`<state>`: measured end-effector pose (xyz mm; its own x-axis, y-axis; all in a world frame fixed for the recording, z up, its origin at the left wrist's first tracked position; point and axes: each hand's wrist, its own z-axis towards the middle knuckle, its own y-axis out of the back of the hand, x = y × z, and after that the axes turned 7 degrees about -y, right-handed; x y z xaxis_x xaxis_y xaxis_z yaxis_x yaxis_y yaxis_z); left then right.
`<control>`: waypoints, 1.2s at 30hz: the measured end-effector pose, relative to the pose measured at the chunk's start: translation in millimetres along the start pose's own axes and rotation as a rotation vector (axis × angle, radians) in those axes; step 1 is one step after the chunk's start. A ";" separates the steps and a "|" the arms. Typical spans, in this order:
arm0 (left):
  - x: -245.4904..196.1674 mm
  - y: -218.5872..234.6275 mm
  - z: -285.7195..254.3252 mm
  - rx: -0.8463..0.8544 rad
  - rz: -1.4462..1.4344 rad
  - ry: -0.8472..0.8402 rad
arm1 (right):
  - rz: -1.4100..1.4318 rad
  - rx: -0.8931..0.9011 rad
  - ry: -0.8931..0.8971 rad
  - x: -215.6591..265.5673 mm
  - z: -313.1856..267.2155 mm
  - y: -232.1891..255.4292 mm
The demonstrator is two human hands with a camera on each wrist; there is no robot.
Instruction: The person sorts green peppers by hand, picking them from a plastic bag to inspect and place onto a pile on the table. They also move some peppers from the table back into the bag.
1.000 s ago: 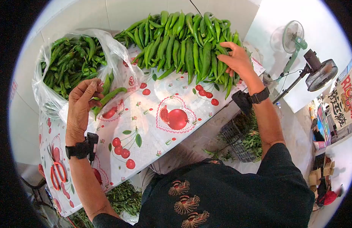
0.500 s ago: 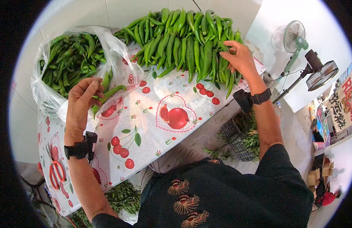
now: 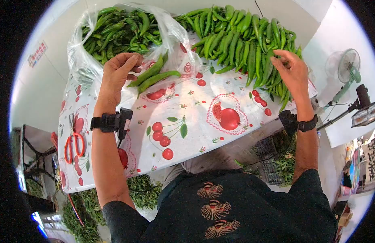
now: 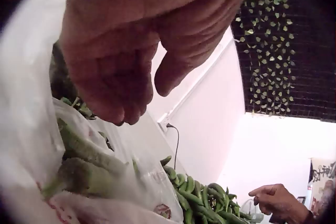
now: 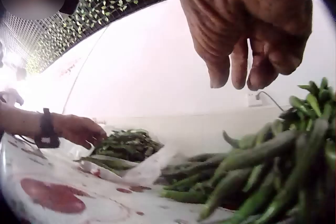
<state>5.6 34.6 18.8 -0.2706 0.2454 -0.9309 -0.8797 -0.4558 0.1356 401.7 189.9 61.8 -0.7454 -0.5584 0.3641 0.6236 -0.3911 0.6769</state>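
Observation:
My left hand (image 3: 118, 77) hovers beside the mouth of a clear plastic bag (image 3: 175, 34) full of green chili peppers (image 3: 127, 30). Its fingers are loosely bent and hold nothing, as the left wrist view (image 4: 136, 40) also shows. Two loose peppers (image 3: 158, 82) lie just right of its fingertips, on the bag's edge. Over the right end of a large heap of long green peppers (image 3: 236, 44) is my right hand (image 3: 293, 75). Its thumb and fingers are apart and relaxed with nothing between them; the right wrist view shows the peppers (image 5: 262, 166) below the fingertips.
A white tablecloth (image 3: 191, 117) printed with cherries and pomegranates covers the table. Orange-handled scissors (image 3: 75, 146) lie at its left. Below the table are a dark crate (image 3: 268, 160) and leafy greens (image 3: 80, 214). Fans (image 3: 349, 67) stand at the right.
The head view has turned, so the table and peppers appear farther right and higher. The left hand's fingers now stand clear of the two loose peppers they overlapped before. The right hand remains over the heap.

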 end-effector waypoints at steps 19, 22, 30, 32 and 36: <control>31.0 30.8 3.9 0.102 0.652 -0.105 | 0.301 0.367 0.890 176.0 -5.6 -192.6; 24.1 28.8 1.7 0.153 0.775 -0.187 | 0.202 0.360 0.831 172.1 -7.7 -185.9; 4.3 15.6 -3.4 0.026 0.431 0.046 | 0.334 0.521 0.659 160.0 -6.3 -180.3; 5.2 15.1 -2.9 0.040 0.429 0.080 | 0.367 0.522 0.645 156.1 -10.3 -175.6; 9.5 14.3 -2.2 0.058 0.442 0.115 | 0.273 0.591 0.561 150.0 -0.7 -168.4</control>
<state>-8.7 28.6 11.1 -0.5826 -0.0598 -0.8106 -0.7107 -0.4463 0.5437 185.0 171.5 2.0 -0.2631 -0.9176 0.2980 0.4225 0.1680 0.8906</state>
